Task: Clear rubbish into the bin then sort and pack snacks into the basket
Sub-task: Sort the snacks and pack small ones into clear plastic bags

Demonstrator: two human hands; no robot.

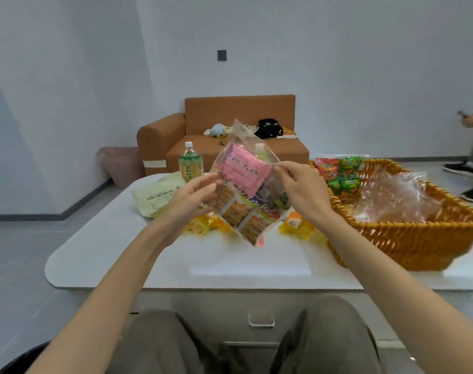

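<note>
Mid-sorting, the right grip (297,190) pinches a clear plastic bag of mixed snacks (243,203) above the white counter (230,263), left grip (194,195) open beside it; next it probably needs carrying right into the orange wicker basket (391,228).

- An orange-brown sofa (240,109) is set against the far wall.
- A pale blue plush toy (216,130) and a black bag (269,128) are laid on the sofa seat.
- A dark wall switch (222,55) is mounted above the sofa.
- A bystander's dark shoes (463,168) are seen at the right edge.
</note>
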